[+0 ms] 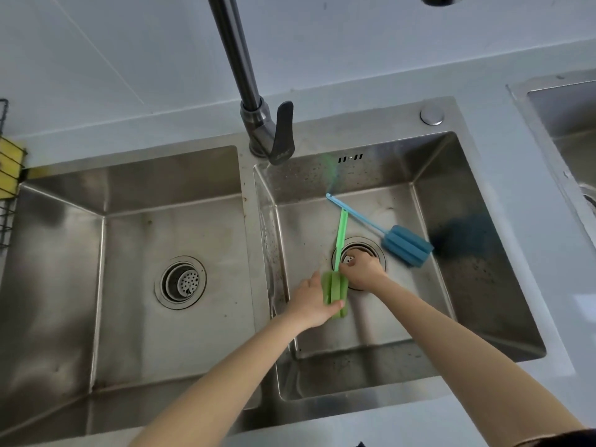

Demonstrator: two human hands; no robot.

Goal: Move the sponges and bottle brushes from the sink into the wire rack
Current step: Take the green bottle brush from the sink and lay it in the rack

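Head view: task partly complete, with two bottle brushes not yet out of the right basin.

Left hand (pixel 309 303) has its grip closed around the foam head of the green bottle brush (pixel 336 293), near the 6 o'clock side of the right basin's drain (pixel 371 250). Right hand (pixel 361 269) sits over the drain at the base of the green handle; whether its grip is pinching the handle or merely curled beside it cannot be told. The blue bottle brush (pixel 408 246) lies untouched on the basin floor at 3 o'clock from the drain, its handle crossing the green one. At 9 o'clock of the frame, the wire rack (pixel 4 208) on the counter (pixel 532 195) already holds a yellow sponge (pixel 11 169), possibly more than one. No sponges are visible in the sink (pixel 251 201). Remaining: green brush, then blue brush.
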